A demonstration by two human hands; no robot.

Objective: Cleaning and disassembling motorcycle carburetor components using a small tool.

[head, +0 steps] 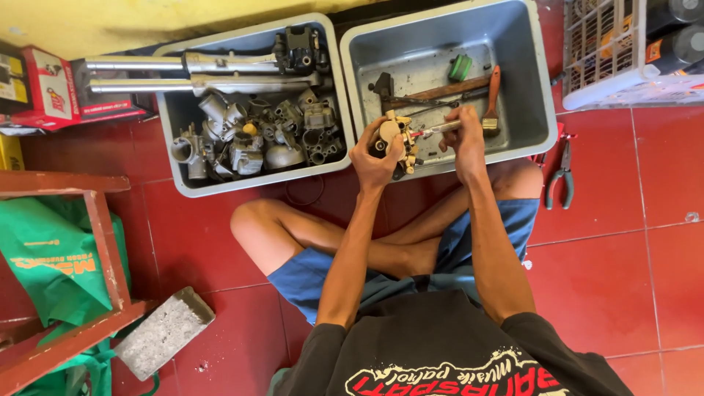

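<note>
My left hand [375,156] grips a small brass-coloured carburettor [394,138] over the near edge of the right grey tray [539,110]. My right hand [465,136] holds a thin toothbrush-like brush [440,129] whose tip touches the carburettor. I sit cross-legged on the red tiled floor, knees just below both trays.
The left grey tray [180,158] holds several metal engine parts and two fork tubes [139,73]. In the right tray lie a paintbrush [493,99], a green ring [460,67] and rods. Pliers [561,176] lie right of it. A concrete block [164,331], wooden frame and green bag sit left.
</note>
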